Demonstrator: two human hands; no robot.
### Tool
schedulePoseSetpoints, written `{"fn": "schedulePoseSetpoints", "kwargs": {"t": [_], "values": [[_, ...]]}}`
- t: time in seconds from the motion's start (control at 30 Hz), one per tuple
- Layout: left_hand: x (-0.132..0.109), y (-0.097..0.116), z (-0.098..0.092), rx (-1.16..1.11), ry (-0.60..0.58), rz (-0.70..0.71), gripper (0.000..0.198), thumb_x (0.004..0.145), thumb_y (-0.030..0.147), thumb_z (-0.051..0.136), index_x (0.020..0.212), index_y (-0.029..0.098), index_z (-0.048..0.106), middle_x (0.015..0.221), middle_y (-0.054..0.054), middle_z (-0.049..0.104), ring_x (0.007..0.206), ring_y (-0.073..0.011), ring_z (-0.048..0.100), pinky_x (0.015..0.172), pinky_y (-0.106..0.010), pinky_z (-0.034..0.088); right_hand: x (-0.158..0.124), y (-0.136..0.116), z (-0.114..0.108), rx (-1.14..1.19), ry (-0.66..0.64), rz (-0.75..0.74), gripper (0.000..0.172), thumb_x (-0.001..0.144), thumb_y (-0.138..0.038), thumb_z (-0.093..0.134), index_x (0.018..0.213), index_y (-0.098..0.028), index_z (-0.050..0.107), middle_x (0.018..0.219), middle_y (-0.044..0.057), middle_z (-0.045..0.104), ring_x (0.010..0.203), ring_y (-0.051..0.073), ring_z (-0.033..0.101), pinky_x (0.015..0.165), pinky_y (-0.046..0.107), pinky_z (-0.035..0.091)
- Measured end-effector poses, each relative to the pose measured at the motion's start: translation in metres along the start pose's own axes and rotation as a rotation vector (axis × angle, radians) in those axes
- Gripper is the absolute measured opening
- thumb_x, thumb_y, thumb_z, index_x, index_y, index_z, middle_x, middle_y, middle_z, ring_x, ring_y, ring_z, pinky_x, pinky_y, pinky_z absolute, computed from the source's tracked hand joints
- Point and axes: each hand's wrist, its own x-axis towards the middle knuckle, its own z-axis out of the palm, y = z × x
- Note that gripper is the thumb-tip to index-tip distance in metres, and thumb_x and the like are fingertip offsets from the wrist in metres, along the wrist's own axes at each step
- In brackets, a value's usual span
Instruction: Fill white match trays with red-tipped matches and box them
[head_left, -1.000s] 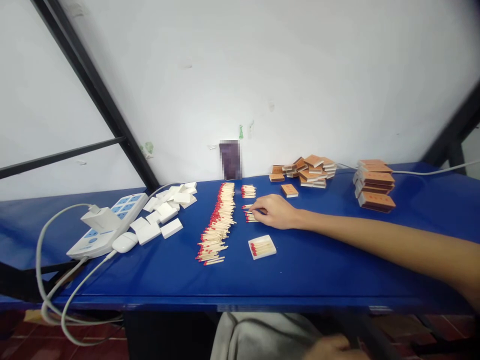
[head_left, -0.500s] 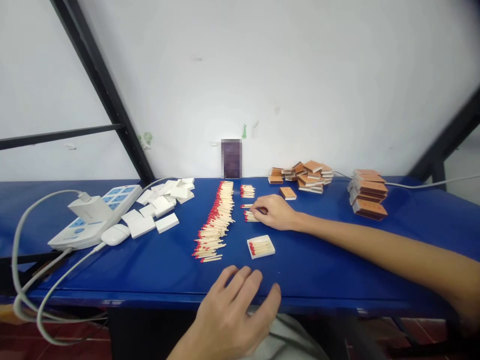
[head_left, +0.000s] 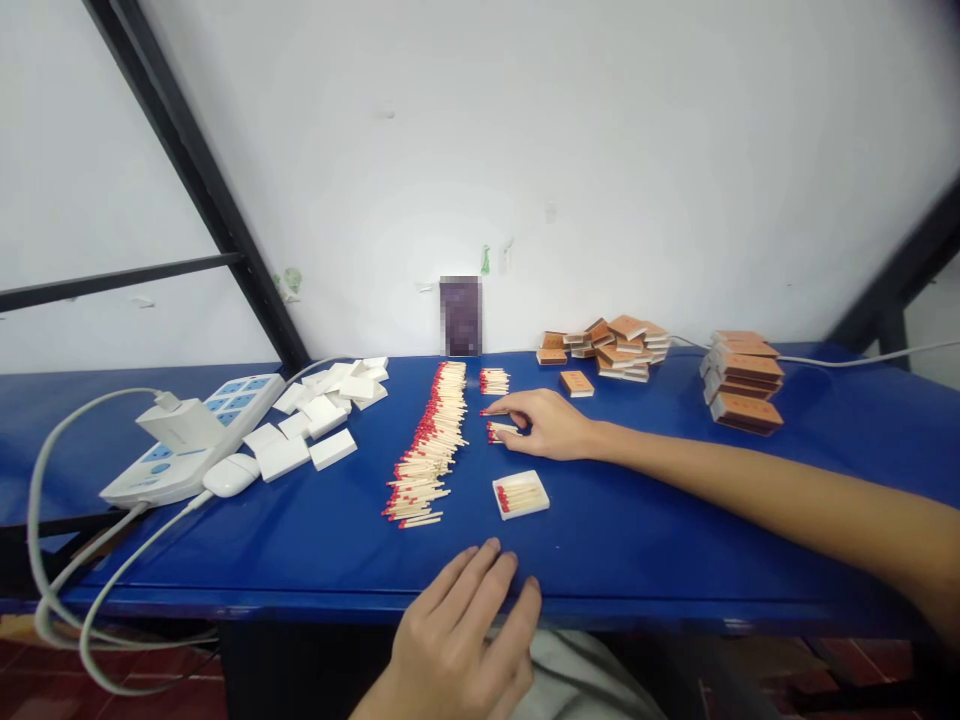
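Note:
My right hand (head_left: 544, 422) reaches across the blue table (head_left: 645, 520) and pinches a small bunch of red-tipped matches (head_left: 498, 431). Just nearer to me lies an open white matchbox tray (head_left: 520, 495) partly filled with matches. A long row of loose matches (head_left: 433, 445) runs left of the hand, and a small match cluster (head_left: 495, 381) lies behind it. My left hand (head_left: 457, 635) rests at the table's front edge, fingers stretched out, holding nothing.
Several empty white trays (head_left: 315, 420) lie at the left by a white power strip (head_left: 195, 440) with charger and cables. Orange matchbox sleeves (head_left: 611, 347) are heaped at the back, one lone sleeve (head_left: 577, 383) in front, and a stack (head_left: 744, 381) at the right.
My left hand has risen from below the table to its front edge. My right hand has stayed on the small bunch of matches, fingers shifting slightly.

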Motion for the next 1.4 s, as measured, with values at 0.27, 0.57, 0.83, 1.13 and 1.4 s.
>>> {"fn": "schedulePoseSetpoints", "kwargs": {"t": [0.27, 0.57, 0.83, 1.13, 1.4], "values": [[-0.0021, 0.0000, -0.0001, 0.011, -0.012, 0.008, 0.036, 0.075, 0.010, 0.050, 0.104, 0.014, 0.071, 0.106, -0.012, 0.070, 0.108, -0.0277, 0.065, 0.091, -0.038, 0.056, 0.0009, 0.0022, 0.0009, 0.012, -0.016, -0.008, 0.034, 0.084, -0.030, 0.063, 0.116, -0.019, 0.069, 0.069, -0.002, 0.058, 0.065, 0.012, 0.054, 0.063, 0.024, 0.034], [-0.0039, 0.0002, 0.0007, 0.015, -0.009, 0.010, 0.036, 0.077, 0.010, 0.050, 0.105, 0.014, 0.071, 0.108, -0.012, 0.069, 0.110, -0.0279, 0.064, 0.093, -0.038, 0.054, 0.0004, 0.0017, -0.0004, 0.009, -0.024, -0.008, 0.036, 0.085, -0.033, 0.062, 0.117, -0.018, 0.070, 0.070, -0.001, 0.060, 0.065, 0.012, 0.056, 0.064, 0.024, 0.036], [-0.0054, 0.0008, 0.0012, 0.015, -0.008, 0.005, 0.035, 0.078, 0.010, 0.049, 0.106, 0.015, 0.070, 0.107, -0.011, 0.070, 0.110, -0.0270, 0.064, 0.095, -0.037, 0.054, 0.0017, 0.0042, 0.0026, 0.012, -0.010, -0.009, 0.033, 0.090, -0.035, 0.057, 0.115, -0.019, 0.071, 0.069, -0.001, 0.060, 0.063, 0.012, 0.055, 0.062, 0.024, 0.034], [-0.0052, 0.0005, 0.0016, 0.010, 0.000, 0.012, 0.036, 0.076, 0.010, 0.049, 0.104, 0.014, 0.070, 0.106, -0.011, 0.070, 0.109, -0.0272, 0.065, 0.093, -0.037, 0.054, 0.0018, 0.0017, 0.0007, 0.008, -0.028, -0.011, 0.024, 0.088, -0.033, 0.060, 0.102, -0.018, 0.073, 0.065, -0.002, 0.057, 0.060, 0.011, 0.051, 0.060, 0.024, 0.031], [-0.0036, -0.0004, 0.0005, 0.016, -0.011, 0.006, 0.035, 0.078, 0.011, 0.049, 0.105, 0.014, 0.070, 0.108, -0.011, 0.069, 0.109, -0.0273, 0.065, 0.092, -0.038, 0.056, 0.0025, -0.0003, -0.0007, 0.010, -0.038, -0.015, 0.020, 0.089, -0.032, 0.060, 0.095, -0.018, 0.073, 0.064, -0.002, 0.055, 0.059, 0.011, 0.049, 0.059, 0.024, 0.029]]}}
